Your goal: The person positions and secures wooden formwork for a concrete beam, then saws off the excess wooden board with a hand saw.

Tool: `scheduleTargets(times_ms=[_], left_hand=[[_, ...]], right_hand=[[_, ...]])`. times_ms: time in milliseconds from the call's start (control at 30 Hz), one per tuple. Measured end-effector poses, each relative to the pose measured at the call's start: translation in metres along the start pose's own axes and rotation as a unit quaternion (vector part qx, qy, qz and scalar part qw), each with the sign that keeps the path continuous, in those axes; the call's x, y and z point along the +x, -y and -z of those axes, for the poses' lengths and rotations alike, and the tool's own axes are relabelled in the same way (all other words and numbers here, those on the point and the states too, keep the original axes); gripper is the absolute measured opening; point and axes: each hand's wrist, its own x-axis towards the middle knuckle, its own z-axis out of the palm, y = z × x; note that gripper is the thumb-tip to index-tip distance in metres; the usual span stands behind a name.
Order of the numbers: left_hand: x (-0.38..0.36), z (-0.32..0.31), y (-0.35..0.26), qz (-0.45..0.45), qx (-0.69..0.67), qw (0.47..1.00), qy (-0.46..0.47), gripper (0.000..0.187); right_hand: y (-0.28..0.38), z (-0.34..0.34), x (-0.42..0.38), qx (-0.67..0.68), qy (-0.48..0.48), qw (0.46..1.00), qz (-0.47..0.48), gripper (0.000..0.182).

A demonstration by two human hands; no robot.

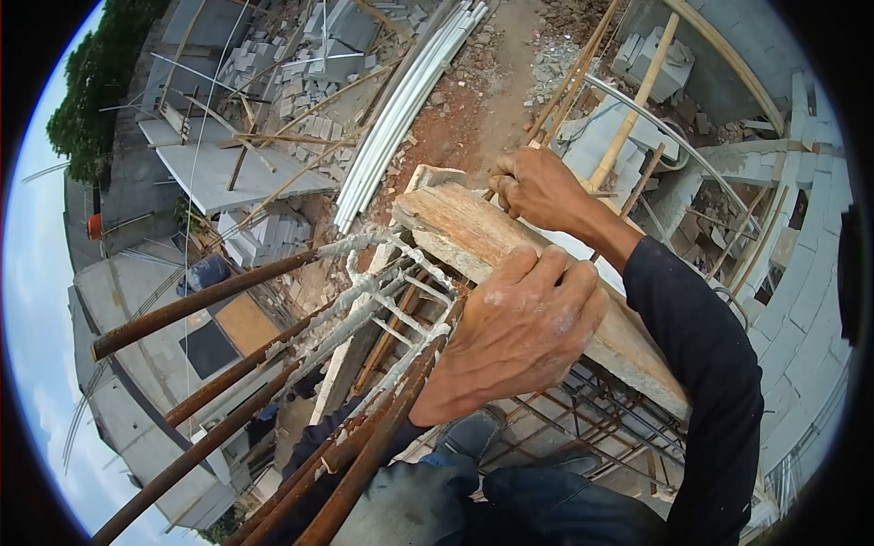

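Wooden plank [462, 224] — pale brown, weathered, whitish-grey edge, rough, slanting

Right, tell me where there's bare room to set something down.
Bare: the plank between its rough end and the left hand; far below, the dirt path between white pipes and rubble. Crowded: around the rusty bars beside that hand.

All round me is an open-air building site, with rusty brown round steel rods [209, 298] jutting out, long white pipes [407, 114] bundled on rubble-strewn reddish-brown bare earth [455, 114], and a light-grey rectangular-block wall [803, 305] standing alongside.
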Motion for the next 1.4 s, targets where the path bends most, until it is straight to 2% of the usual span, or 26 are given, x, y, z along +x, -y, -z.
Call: scheduleTargets(times_ms=[67, 200, 267, 300, 367, 400, 467, 600, 667, 733, 800, 867, 900, 967, 1400], left_hand=[[0.001, 0.0, 0.0, 0.003, -0.009, 1.0, -0.001, 0.019], [0.0, -0.003, 0.001, -0.005, -0.01, 1.0, -0.016, 0.021], [-0.001, 0.0, 0.001, -0.004, -0.011, 1.0, 0.002, 0.023], [0.0, 0.002, 0.001, -0.005, -0.011, 1.0, 0.008, 0.028], [0.0, 0.003, 0.0, -0.008, -0.011, 1.0, 0.021, 0.03], [0.0, 0.004, 0.001, -0.007, -0.006, 0.999, 0.033, 0.032], [0.0, 0.005, 0.001, -0.006, -0.008, 0.998, 0.055, 0.035], [0.001, 0.006, 0.0, -0.001, -0.004, 0.997, 0.072, 0.04], [0.004, 0.008, -0.001, -0.006, -0.008, 0.997, 0.076, 0.042], [0.005, 0.011, -0.002, -0.01, 0.022, 0.995, 0.095, 0.022], [0.006, 0.012, -0.003, -0.016, 0.017, 0.993, 0.117, 0.026], [0.007, 0.014, -0.005, -0.004, 0.012, 0.992, 0.124, 0.032], [0.008, 0.014, -0.006, -0.009, 0.014, 0.991, 0.131, 0.032], [0.008, 0.015, -0.007, 0.006, 0.014, 0.99, 0.141, 0.036], [0.008, 0.013, -0.005, 0.001, 0.024, 0.991, 0.13, 0.03]], right_hand=[[0.005, -0.001, -0.002, -0.047, -0.033, 0.998, 0.037, 0.025], [0.033, 0.024, -0.016, -0.028, -0.013, 0.998, 0.054, 0.025], [0.048, 0.036, -0.026, 0.178, 0.025, 0.983, -0.049, 0.026], [0.045, 0.036, -0.026, 0.176, 0.022, 0.983, -0.051, 0.026], [0.033, 0.029, -0.029, 0.135, -0.068, 0.987, -0.053, 0.027], [0.026, 0.029, -0.029, 0.134, -0.073, 0.987, -0.057, 0.027], [0.01, 0.029, -0.029, 0.14, -0.015, 0.981, -0.135, 0.027], [-0.011, 0.023, -0.04, 0.162, -0.006, 0.973, -0.165, 0.026], [-0.014, 0.021, -0.043, 0.156, -0.012, 0.978, -0.137, 0.025], [-0.017, 0.021, -0.042, 0.134, -0.013, 0.984, -0.12, 0.025], [-0.018, 0.02, -0.039, 0.115, -0.018, 0.988, -0.099, 0.024], [-0.019, 0.014, -0.037, 0.086, -0.047, 0.994, -0.038, 0.022], [-0.021, 0.01, -0.033, 0.092, -0.053, 0.994, -0.039, 0.022], [-0.023, 0.003, -0.026, 0.015, -0.036, 0.999, -0.035, 0.02], [-0.009, -0.002, -0.018, 0.024, 0.005, 0.999, -0.04, 0.02]])
